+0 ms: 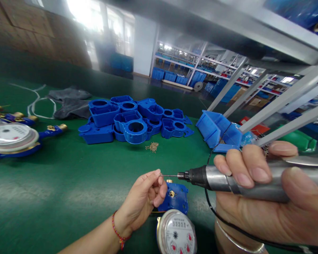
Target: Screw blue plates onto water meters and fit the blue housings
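Note:
My right hand (pixel 265 190) is wrapped round an electric screwdriver (pixel 228 178), whose thin bit points left. At the bit's tip, the thumb and fingers of my left hand (pixel 148 192) are pinched together; a small screw may be between them, but it is too hidden to make out. Below the bit lies a blue plate (pixel 175 199) with a brass fitting, partly behind my left fingers. Nearest to me is a water meter (pixel 177 233) with a white dial and red pointers, joined or close to the plate; I cannot tell which.
Small brass screws (pixel 152 146) lie in a pile before several stacked blue housings (pixel 135 121). A blue bin (pixel 218 132) stands at the right by metal rack legs (pixel 288 102). More water meters (pixel 13 135) sit at the left, near dark cloth (pixel 71 104). The screwdriver's black cord (pixel 214 211) hangs beneath it.

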Tool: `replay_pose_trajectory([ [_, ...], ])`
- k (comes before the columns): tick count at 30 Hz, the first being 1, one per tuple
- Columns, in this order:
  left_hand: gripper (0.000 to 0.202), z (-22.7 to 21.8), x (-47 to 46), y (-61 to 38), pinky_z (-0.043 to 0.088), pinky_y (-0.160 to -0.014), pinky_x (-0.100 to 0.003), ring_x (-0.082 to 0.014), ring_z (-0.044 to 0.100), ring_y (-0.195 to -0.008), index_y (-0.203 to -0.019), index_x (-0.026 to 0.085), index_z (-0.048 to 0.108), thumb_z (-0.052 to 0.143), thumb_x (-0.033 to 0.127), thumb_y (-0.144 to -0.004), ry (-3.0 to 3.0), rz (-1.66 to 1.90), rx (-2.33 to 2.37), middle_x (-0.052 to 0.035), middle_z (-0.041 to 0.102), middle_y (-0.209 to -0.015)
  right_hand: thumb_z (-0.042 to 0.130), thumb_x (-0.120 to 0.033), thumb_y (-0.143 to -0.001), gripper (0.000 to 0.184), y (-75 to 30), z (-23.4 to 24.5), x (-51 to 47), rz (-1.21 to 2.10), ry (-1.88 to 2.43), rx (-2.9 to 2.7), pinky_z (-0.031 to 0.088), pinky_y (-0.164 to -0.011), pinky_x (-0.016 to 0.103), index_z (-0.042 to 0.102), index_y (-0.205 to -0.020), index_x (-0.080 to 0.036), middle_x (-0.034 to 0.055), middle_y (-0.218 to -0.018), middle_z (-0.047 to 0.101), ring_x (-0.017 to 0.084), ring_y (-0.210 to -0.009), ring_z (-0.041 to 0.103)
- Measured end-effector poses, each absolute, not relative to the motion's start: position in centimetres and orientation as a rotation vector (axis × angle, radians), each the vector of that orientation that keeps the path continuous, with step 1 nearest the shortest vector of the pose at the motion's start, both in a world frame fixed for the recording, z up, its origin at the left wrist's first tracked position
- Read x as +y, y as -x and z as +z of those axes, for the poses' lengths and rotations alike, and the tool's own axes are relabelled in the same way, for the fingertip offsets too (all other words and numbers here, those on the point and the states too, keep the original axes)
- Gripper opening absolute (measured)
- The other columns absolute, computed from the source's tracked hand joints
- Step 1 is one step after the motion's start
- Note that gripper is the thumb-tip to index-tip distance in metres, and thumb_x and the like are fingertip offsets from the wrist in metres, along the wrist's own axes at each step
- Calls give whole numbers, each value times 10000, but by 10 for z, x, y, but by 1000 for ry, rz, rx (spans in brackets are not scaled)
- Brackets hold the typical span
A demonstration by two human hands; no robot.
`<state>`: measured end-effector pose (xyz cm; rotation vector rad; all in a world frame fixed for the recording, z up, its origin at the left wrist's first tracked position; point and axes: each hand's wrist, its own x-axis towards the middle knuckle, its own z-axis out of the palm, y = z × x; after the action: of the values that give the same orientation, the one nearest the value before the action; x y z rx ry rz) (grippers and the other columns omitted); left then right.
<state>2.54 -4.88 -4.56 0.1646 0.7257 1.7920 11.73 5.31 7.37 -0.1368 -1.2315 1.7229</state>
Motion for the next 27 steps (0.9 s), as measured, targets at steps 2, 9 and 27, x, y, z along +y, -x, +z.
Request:
replay_pose_trajectory([
  [2,330,-47,-49,-26,217,-445,-192,-35,346,-385,-652,142,502,643,400,-800,-179,1790,741,32,515,-498,752,-214,-615,229,-117,74,52,1728,124,-1246,400,-454,233,594,-781,-214,-74,-520,441,68,-426,413],
  [9,427,-52,-48,-16,148,-438,-222,-65,311,-398,-811,138,559,450,545,-877,-202,1726,908,22,493,-519,746,-236,-673,192,-115,71,52,1707,100,-1266,425,-488,235,624,-822,-233,-70,-553,459,67,-456,432],
  [27,216,-62,-45,-94,147,-455,-316,-136,389,-460,-577,161,530,516,97,-783,-2405,1296,1927,-31,503,-488,676,-230,-754,145,-117,52,48,1583,161,-1537,415,-464,225,577,-859,-225,-62,-561,499,80,-463,474],
])
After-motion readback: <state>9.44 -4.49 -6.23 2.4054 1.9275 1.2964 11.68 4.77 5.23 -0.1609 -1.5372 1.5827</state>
